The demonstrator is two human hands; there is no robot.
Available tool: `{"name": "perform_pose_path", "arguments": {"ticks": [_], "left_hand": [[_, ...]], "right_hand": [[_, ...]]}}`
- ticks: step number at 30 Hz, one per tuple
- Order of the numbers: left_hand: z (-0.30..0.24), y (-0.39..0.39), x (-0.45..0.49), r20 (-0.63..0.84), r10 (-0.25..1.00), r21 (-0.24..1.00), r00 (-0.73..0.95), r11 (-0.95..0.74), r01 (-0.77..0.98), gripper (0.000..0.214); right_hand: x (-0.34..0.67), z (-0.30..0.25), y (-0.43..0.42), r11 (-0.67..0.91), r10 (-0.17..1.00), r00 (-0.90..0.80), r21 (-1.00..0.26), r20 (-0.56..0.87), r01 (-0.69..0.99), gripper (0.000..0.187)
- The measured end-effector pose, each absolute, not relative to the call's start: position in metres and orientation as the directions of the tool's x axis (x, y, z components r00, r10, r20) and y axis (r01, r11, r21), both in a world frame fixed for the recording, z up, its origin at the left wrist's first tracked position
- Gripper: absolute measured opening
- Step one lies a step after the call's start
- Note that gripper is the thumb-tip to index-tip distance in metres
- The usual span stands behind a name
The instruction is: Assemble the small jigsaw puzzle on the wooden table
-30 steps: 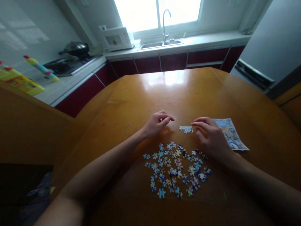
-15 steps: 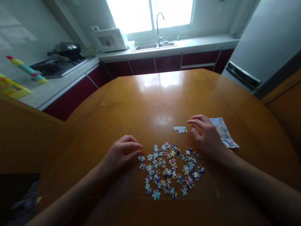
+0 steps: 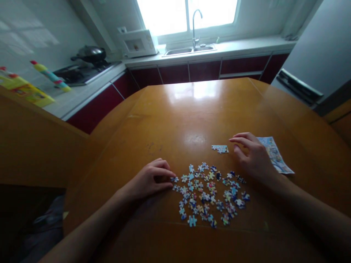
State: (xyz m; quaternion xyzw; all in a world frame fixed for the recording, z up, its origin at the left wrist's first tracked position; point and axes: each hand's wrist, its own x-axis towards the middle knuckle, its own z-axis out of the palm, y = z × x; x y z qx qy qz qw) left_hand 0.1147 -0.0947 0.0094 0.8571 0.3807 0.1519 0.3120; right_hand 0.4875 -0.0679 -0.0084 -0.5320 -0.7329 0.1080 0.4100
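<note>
Several loose jigsaw pieces (image 3: pixel 210 193) lie scattered on the brown wooden table (image 3: pixel 192 109) in front of me. My left hand (image 3: pixel 150 179) rests at the left edge of the pile, fingers curled, fingertips touching the leftmost piece (image 3: pixel 173 179). A small joined strip of pieces (image 3: pixel 219 148) lies beyond the pile. My right hand (image 3: pixel 252 155) sits just right of that strip, fingers loosely bent and apart, holding nothing. Under its far side lies the printed reference picture (image 3: pixel 275 155).
Behind the table runs a kitchen counter with a sink and tap (image 3: pixel 193 45), a white microwave (image 3: pixel 135 44) and a wok on the stove (image 3: pixel 89 54). Yellow bottles (image 3: pixel 27 91) stand at the left. A grey fridge (image 3: pixel 315 54) is at the right.
My left hand drew back from beside the joined strip to the left edge of the loose pile and now touches a piece there. My right hand stayed by the strip.
</note>
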Motion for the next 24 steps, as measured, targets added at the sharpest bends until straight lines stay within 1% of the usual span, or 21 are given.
{"name": "perform_pose_path", "arguments": {"ticks": [7, 13, 17, 21, 24], "left_hand": [[0.004, -0.095, 0.113, 0.033, 0.779, 0.686, 0.626, -0.474, 0.552, 0.012], [0.007, -0.094, 0.118, 0.068, 0.784, 0.629, 0.617, -0.514, 0.583, 0.008], [0.015, -0.081, 0.131, 0.144, 0.785, 0.595, 0.603, -0.555, 0.581, 0.009], [0.016, -0.051, 0.165, 0.276, 0.722, 0.556, 0.634, -0.658, 0.507, 0.006], [0.011, -0.027, 0.202, 0.345, 0.695, 0.543, 0.631, -0.696, 0.469, 0.007]], "right_hand": [[0.487, -0.008, -0.067, 0.421, 0.868, -0.116, -0.589, 0.483, 0.69, 0.019], [0.486, -0.008, -0.068, 0.423, 0.868, -0.114, -0.598, 0.483, 0.681, 0.018], [0.485, -0.008, -0.069, 0.427, 0.872, -0.125, -0.609, 0.474, 0.669, 0.018], [0.484, -0.01, -0.068, 0.411, 0.886, -0.134, -0.615, 0.445, 0.673, 0.017], [0.484, -0.012, -0.067, 0.39, 0.898, -0.13, -0.624, 0.42, 0.677, 0.016]]}}
